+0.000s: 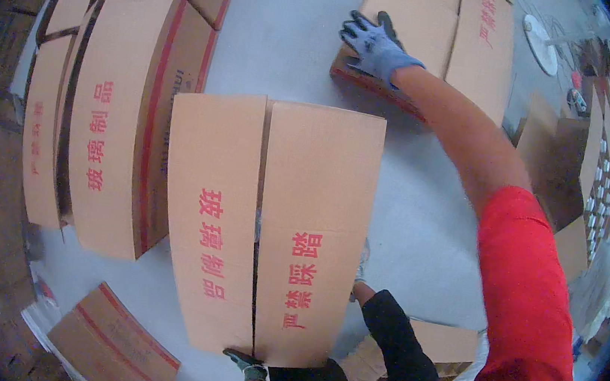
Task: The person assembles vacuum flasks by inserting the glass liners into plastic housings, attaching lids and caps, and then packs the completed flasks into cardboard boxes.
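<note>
A closed brown cardboard box (pixel 315 169) with red print on its two top flaps stands in the middle, right in front of my legs. My left hand (pixel 251 369), in a dark glove, grips its near end by the edge where the flaps meet; part of the fingers is hidden. Farther off, at the upper right, my right hand (pixel 371 46) in a blue and black glove lies on the left edge of another closed cardboard box (pixel 418 23). Its fingers are spread out and hold nothing.
More closed cardboard boxes (pixel 113 123) stand in rows at the left. A flat brown carton (pixel 118 342) lies at the lower left. At the right an opened box (pixel 557 159) sits beside rows of small white-topped items (pixel 599 194). A round white base (pixel 540 44) stands at the far right.
</note>
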Tool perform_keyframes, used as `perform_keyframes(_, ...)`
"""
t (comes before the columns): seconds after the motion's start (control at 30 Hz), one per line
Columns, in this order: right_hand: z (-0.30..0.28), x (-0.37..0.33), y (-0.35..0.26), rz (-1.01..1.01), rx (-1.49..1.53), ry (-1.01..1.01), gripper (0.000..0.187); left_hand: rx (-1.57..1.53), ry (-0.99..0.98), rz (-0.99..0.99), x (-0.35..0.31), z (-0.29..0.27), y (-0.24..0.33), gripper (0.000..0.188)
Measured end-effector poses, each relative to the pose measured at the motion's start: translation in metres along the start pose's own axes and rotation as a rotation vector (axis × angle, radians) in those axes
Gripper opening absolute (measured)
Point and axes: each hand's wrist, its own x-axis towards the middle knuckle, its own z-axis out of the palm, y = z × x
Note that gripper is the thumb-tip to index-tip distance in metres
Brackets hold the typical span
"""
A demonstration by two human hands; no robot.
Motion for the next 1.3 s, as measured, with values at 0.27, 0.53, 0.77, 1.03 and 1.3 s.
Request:
perform_keyframes(0.27, 0.097, -0.251, -0.098, -0.287, 0.034, -0.331, 0.047, -0.536, -0.011, -0.211, -0.006, 0.003, 0.126, 0.08)
perform_keyframes(0.53, 0.152, -0.354, -0.081, 0.982, 0.581, -0.035, 0.107, -0.294, 0.243, -0.173, -0.033, 0.016, 0.066, 0.08)
perform_keyframes(0.77, 0.193, -0.336, -0.083, 1.131, 0.902, -0.206, 0.119, 0.169, 0.299, -0.294, -0.021, 0.012, -0.064, 0.073)
perform_keyframes(1.03, 0.202, -0.333, -0.079, 1.051, 1.23, -0.221, 0.076, 0.985, 0.141, -0.244, 0.071, 0.113, -0.328, 0.055)
perform_keyframes(1.3, 0.073, -0.335, -0.116, 0.766, 0.981, -0.42, 0.059, 1.127, -0.242, -0.124, 0.134, 0.281, -0.417, 0.039)
